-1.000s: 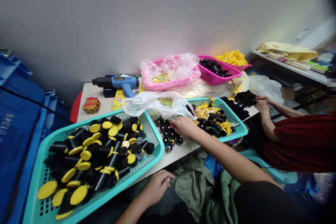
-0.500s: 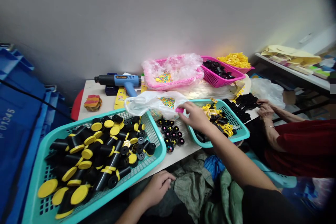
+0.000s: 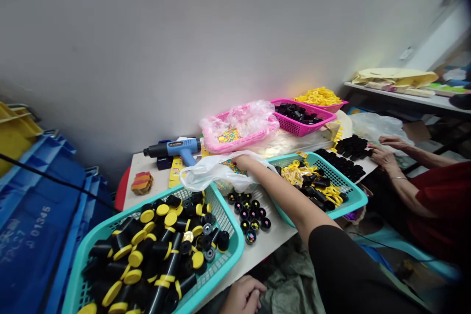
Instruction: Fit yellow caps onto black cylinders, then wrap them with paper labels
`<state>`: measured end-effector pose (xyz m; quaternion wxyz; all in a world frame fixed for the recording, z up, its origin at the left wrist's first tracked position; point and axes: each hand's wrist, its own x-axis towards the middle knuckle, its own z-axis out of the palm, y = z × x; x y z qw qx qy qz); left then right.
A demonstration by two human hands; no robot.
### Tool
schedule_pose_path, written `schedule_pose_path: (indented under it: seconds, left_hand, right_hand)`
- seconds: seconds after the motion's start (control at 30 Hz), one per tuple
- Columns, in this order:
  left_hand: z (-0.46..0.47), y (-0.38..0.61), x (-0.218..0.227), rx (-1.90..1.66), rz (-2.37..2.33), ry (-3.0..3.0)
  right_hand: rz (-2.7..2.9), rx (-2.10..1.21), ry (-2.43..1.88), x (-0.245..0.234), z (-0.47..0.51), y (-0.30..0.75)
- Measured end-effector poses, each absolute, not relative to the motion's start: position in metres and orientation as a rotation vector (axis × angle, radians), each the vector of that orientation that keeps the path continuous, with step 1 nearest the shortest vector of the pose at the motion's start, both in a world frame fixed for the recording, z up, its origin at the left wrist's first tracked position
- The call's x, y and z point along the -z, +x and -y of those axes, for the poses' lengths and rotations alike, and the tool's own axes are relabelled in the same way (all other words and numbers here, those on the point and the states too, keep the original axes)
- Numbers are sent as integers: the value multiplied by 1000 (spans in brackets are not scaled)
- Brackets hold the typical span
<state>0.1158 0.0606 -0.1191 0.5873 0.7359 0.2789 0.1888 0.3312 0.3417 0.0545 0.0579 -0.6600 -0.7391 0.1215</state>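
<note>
My right hand (image 3: 243, 162) rests at the mouth of a white plastic bag (image 3: 208, 174) holding colourful beads (image 3: 230, 167), and its fingers are hidden. My left hand (image 3: 243, 297) is curled at the bottom edge of the view, below a teal basket (image 3: 228, 221) heaped with black cylinders with yellow caps (image 3: 162, 250). Small black caps filled with beads (image 3: 248, 218) stand on the white table (image 3: 272, 240) between that basket and a second teal basket (image 3: 355, 196). Black cylinders and yellow parts (image 3: 305, 179) lie in the second basket.
A co-worker's hands (image 3: 384, 154) work on black pieces (image 3: 349, 162). Behind stand a blue-and-black heat gun (image 3: 180, 148), a pink basket under clear plastic (image 3: 239, 130), and a pink mesh basket (image 3: 301, 127). Blue crates (image 3: 40, 216) line the left.
My right hand has moved left to the bag's mouth, and the pink piece seen at its fingers is no longer visible. The whole view has shifted, putting my left hand lower in the frame.
</note>
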Motion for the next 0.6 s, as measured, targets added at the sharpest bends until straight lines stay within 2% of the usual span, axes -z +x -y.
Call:
schedule_pose_path:
  seconds: [0.17, 0.37, 0.6]
  left_hand:
    - [-61, 114, 104, -436, -661, 1690]
    - [-58, 112, 87, -401, -706, 1701]
    - [-58, 110, 66, -353, -766, 1683]
  right_hand:
    - [2225, -719, -1814, -51, -343, 347]
    - [1993, -685, -1566, -61, -313, 364]
    - [1813, -745, -1449, -75, -222, 369]
